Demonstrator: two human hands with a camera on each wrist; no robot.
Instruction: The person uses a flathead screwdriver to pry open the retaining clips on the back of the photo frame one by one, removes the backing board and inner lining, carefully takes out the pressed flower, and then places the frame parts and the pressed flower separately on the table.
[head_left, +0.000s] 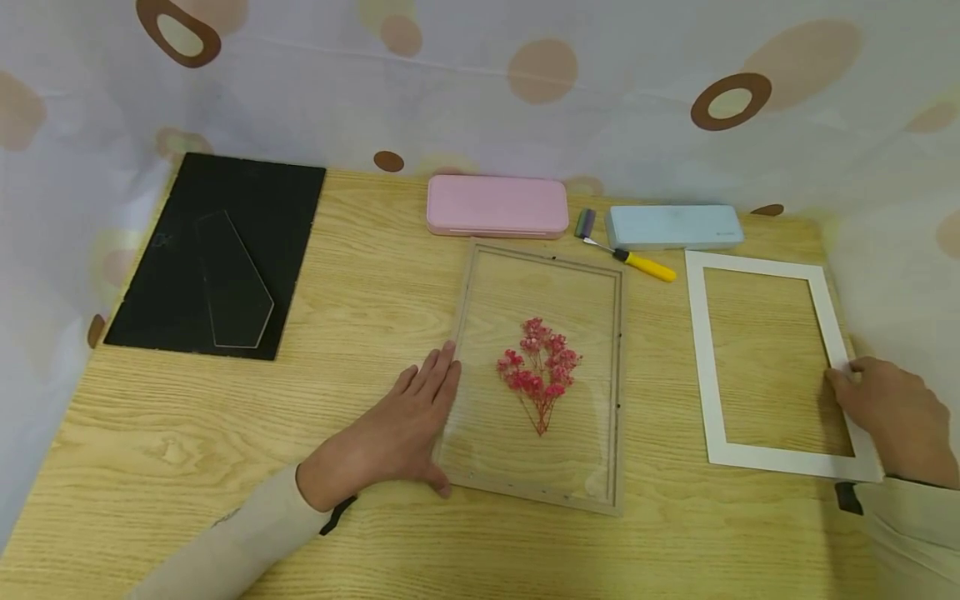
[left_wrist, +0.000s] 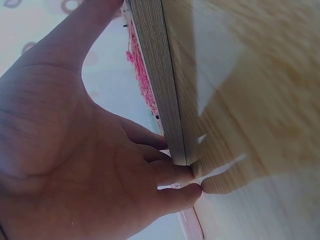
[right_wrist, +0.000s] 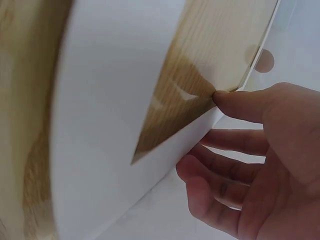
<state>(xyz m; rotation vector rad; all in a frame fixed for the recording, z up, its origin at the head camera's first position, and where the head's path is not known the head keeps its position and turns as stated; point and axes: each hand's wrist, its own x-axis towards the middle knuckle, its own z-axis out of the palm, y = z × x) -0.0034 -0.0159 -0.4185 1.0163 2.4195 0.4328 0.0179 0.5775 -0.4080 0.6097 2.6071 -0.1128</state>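
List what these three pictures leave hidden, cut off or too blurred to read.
- Right hand: head view cuts off its wrist at the edge; its fingers go under the white mat, so the grip is clearer only in the wrist view.
- Left hand: its palm hides part of the frame edge.
- Blue case: its small print is too small to read.
- Scraper: tip partly hidden behind the case.

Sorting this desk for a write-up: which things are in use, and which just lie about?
In use: left hand on wooden frame with pressed pink flowers; right hand pinching white mat.
Lying about: black backing board, pink case, blue case, yellow-handled tool.
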